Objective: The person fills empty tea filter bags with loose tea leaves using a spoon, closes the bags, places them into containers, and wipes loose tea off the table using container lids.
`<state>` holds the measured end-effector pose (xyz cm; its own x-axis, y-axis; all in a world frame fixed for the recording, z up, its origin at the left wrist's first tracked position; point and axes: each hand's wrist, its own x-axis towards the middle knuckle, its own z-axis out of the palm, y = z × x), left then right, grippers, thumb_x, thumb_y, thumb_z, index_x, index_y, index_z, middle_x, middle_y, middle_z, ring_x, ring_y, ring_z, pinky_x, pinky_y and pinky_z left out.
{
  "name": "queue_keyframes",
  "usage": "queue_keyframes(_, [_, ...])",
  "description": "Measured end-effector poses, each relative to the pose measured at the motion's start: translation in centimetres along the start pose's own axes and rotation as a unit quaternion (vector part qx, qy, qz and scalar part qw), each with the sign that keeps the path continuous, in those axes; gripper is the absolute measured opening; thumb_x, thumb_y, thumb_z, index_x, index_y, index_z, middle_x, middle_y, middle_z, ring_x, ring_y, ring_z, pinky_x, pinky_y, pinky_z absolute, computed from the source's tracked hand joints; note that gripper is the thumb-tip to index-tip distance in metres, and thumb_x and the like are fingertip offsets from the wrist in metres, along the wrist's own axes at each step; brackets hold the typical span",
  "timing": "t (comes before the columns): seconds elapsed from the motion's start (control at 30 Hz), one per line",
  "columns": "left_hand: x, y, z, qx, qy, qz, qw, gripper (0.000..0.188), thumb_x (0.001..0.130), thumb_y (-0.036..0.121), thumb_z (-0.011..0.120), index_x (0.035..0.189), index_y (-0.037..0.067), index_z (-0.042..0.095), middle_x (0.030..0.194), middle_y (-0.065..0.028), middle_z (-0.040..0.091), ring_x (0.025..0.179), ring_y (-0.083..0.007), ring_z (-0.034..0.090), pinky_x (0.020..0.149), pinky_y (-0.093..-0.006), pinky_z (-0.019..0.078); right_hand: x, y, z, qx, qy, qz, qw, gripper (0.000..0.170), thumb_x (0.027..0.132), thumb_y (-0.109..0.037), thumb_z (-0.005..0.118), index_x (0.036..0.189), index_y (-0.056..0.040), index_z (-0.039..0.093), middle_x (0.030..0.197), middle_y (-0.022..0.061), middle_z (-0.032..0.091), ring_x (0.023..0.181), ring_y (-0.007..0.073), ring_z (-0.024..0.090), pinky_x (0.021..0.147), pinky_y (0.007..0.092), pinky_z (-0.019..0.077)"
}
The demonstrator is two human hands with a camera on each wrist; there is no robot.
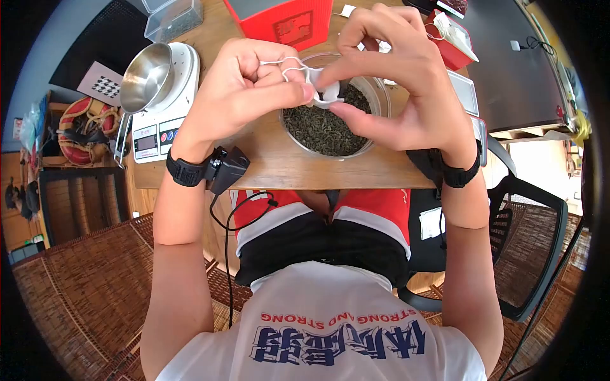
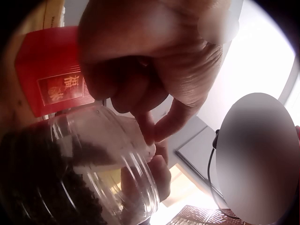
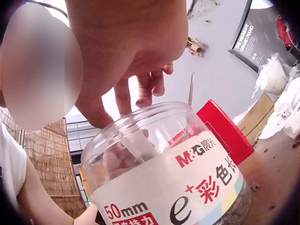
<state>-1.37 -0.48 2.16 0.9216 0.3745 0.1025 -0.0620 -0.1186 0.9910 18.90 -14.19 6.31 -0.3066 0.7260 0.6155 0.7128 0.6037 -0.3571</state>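
Note:
My left hand [image 1: 244, 95] pinches a small white drawstring tea bag [image 1: 332, 89] by its edge, thumb against bent fingers. White string loops over those fingers. From the other side, my right hand [image 1: 413, 82] grips the bag's rim, index fingertip at the mouth and thumb below, its other fingers raised. Both hands are above a round clear jar [image 1: 383, 105] of dark dried tea leaves [image 1: 327, 130]. The jar's printed label [image 3: 164, 183] shows in the right wrist view. In the left wrist view, the fingertips meet near the jar's rim. The bag's inside is mostly hidden.
A white kitchen scale [image 1: 184, 76] bearing a metal pan [image 1: 146, 79] stands on the left. Behind the jar is a red box [image 1: 286, 25], with a clear plastic container [image 1: 175, 22] at back left. Another red box [image 1: 454, 54] holding white stuff sits at right.

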Motion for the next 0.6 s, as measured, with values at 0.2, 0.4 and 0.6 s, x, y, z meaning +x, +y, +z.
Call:
queue_keyframes(0.2, [0.3,-1.6,-0.6,-0.014,0.001,0.026,1.000,0.019,0.091,0.007,0.068,0.074,0.004,0.061,0.060,0.0085,0.051,0.056,0.0016,0.038,0.056,-0.0213,0.0298,-0.9,0.2,1.0,-0.128,-0.042,-0.023,0.991,0.023,0.070,-0.013,0.084,0.089,-0.0097,0.073,0.099,0.0050,0.062,0.090,0.0225,0.056,0.087,0.0332,0.0370])
queue_keyframes(0.4, [0.4,-1.2,-1.2,-0.072,0.045,0.065,0.994,0.017,0.093,0.011,0.066,0.079,0.004,0.062,0.063,0.0077,0.053,0.056,0.0013,0.038,0.056,-0.0210,0.0275,-0.7,1.1,0.7,-0.071,-0.010,0.053,0.996,0.017,0.076,-0.012,0.081,0.088,-0.0069,0.070,0.088,0.0051,0.062,0.086,0.0236,0.059,0.087,0.0336,0.0380])
queue_keyframes(0.6, [0.6,-1.5,0.7,0.053,0.056,0.095,0.992,0.019,0.089,0.018,0.080,0.097,0.006,0.068,0.061,0.0114,0.028,0.056,-0.0022,0.023,0.054,-0.0253,0.0182,-0.6,1.1,0.4,0.100,0.052,0.133,0.985,0.008,0.086,-0.009,0.079,0.085,-0.0047,0.072,0.082,0.0061,0.062,0.080,0.0187,0.057,0.074,0.0321,0.0395])
